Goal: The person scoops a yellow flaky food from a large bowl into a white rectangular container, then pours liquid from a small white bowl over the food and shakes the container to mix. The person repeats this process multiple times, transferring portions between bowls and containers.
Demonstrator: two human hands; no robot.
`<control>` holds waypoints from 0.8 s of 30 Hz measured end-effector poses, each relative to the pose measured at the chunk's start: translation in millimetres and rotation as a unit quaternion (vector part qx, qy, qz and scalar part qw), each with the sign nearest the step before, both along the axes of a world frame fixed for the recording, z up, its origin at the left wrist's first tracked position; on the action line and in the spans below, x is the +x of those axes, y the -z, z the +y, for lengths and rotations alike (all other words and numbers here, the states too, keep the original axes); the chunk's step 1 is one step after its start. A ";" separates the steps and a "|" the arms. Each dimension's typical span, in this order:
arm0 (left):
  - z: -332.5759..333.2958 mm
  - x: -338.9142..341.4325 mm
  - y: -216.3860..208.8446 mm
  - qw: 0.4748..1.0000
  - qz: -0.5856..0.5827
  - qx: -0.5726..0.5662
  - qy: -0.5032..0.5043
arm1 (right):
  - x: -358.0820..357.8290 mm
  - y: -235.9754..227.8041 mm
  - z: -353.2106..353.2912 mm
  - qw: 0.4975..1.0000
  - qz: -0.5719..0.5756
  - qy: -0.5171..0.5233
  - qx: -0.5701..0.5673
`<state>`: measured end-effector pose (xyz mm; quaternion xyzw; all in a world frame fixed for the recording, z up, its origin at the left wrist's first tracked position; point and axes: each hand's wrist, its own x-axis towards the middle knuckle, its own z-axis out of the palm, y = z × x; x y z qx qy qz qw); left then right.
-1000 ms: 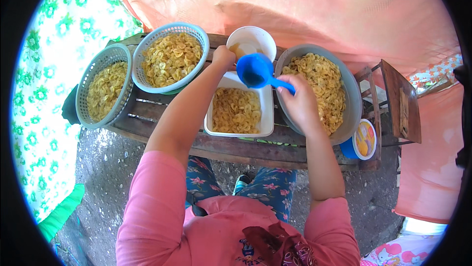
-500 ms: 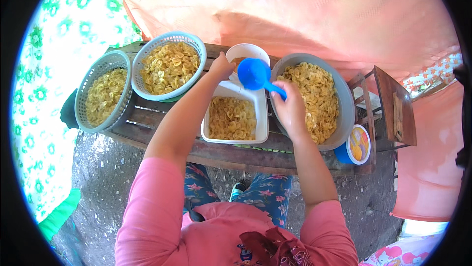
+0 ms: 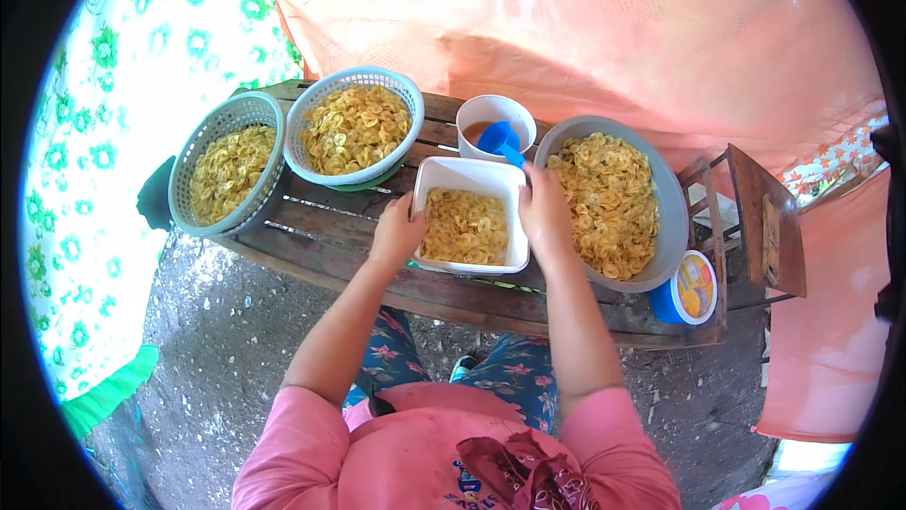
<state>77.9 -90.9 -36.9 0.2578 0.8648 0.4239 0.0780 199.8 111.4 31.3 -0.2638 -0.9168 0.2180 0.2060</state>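
The left hand (image 3: 396,230) is closed around the left wall of the white rectangular tub (image 3: 460,172) in the middle of the frame, thumb near the rim; the right hand (image 3: 547,210) grips the opposite wall. Holding opposite sides probably keeps the load level between them. Whether the tub's base touches the slats cannot be told.

Inside lie thin yellow slices (image 3: 464,229) — banana chips, by their look. Just above, a blue dipper (image 3: 499,139) sits in a round white bucket (image 3: 469,114) of brownish liquid, its handle leaning over the rim toward the right hand, seemingly for easy reach; contact with the fingers is unclear.

Right of centre, a wide grey basin (image 3: 672,217) holds more slices. At upper left, two perforated baskets, the left basket (image 3: 186,213) and the right basket (image 3: 412,100), hold others — the holes would let liquid drain. A slatted wooden table (image 3: 330,238) bears everything, including a lidded blue container (image 3: 668,300) at its right end.
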 end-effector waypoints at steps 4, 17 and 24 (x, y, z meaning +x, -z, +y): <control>-12.2 5.3 6.3 0.998 0.018 0.058 0.016 | 48.7 4.5 -49.4 0.991 -0.061 0.046 0.106; -63.9 64.8 -73.8 0.949 0.146 0.279 0.014 | 87.6 -6.2 -87.2 0.965 0.261 -0.023 -0.004; -64.7 57.2 -45.4 0.962 -0.049 0.264 0.037 | 93.6 6.5 -79.7 0.978 0.198 -0.023 -0.066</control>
